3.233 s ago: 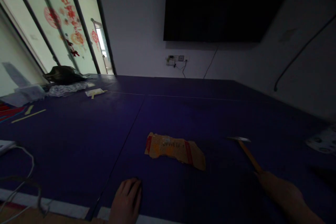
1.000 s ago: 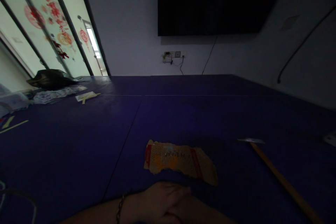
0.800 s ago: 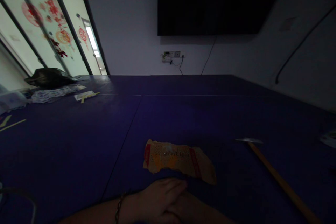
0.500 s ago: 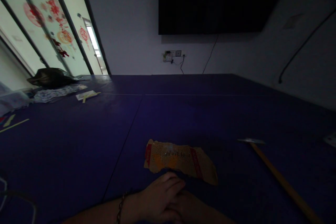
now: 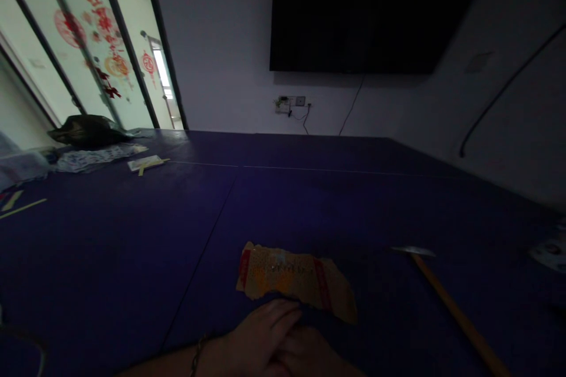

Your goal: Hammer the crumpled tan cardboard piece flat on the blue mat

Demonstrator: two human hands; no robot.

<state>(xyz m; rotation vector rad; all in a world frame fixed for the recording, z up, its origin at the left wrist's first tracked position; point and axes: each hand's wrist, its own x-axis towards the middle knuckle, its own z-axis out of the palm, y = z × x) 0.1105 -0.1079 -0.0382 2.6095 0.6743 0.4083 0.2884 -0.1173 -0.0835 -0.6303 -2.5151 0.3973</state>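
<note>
At the bottom of the head view my left hand [image 5: 254,336], with a bracelet at its wrist, lies over my right hand [image 5: 312,353]. The fingers of both are folded together, and no object shows in them. Just beyond the knuckles a torn piece of cardboard [image 5: 289,280] lies flat on the purple surface [image 5: 186,218]. It has red strips near both ends, orange patches and many small dark marks. To the right a hammer [image 5: 453,306] rests with its metal head away from me and its wooden handle pointing toward me.
Far left lie a black bag [image 5: 88,129], printed sheets [image 5: 92,157], a white packet [image 5: 145,163] and yellow strips [image 5: 23,208]. A patterned item [image 5: 550,254] is at the right edge. A television [image 5: 375,12] hangs above wall sockets [image 5: 283,106]; a cable [image 5: 508,85] hangs at right.
The view has tilted up slightly and turned a little right, shifting the cardboard and hammer lower and left in the picture. My hands stay folded together.
</note>
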